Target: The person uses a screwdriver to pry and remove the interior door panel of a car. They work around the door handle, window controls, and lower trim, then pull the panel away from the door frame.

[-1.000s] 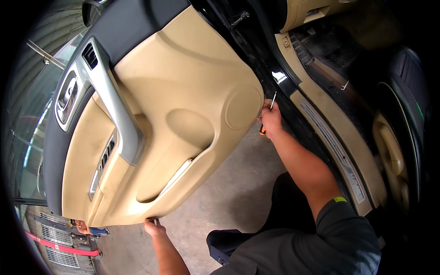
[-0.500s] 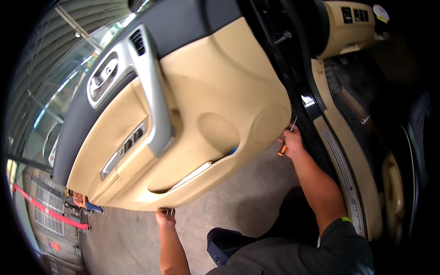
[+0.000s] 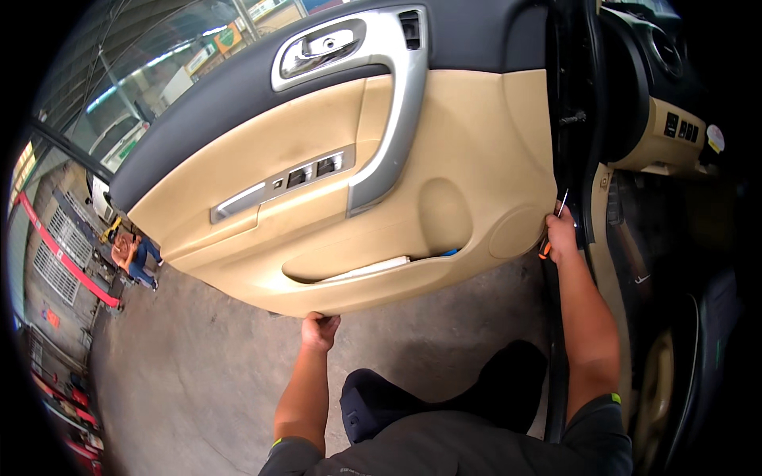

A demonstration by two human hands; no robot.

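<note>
A beige and dark grey car door panel point(image 3: 492, 151) fills the middle, with a silver pull handle point(image 3: 401, 119), window switches point(image 3: 317, 168) and a long lower pocket point(image 3: 429, 266). My left hand point(image 3: 319, 333) grips its bottom edge from below, the fingertips hidden behind it. At the panel's lower right corner, my right hand point(image 3: 562, 236) is closed around a screwdriver point(image 3: 544, 251). The orange handle end shows below that fist and the thin metal shaft points up beside the door's edge. Whether these fingers also touch the panel is hard to tell.
The car's black door frame and beige sill point(image 3: 605, 262) stand close on the right, with the dashboard point(image 3: 663, 131) beyond. Concrete floor point(image 3: 198, 341) lies below. Far left, a person point(image 3: 135, 258) sits near a red bar point(image 3: 67, 254).
My view has turned, so the door looks more level and the seated person shows fully. Both hands stay at the panel's edges, the left one now curled more around the bottom.
</note>
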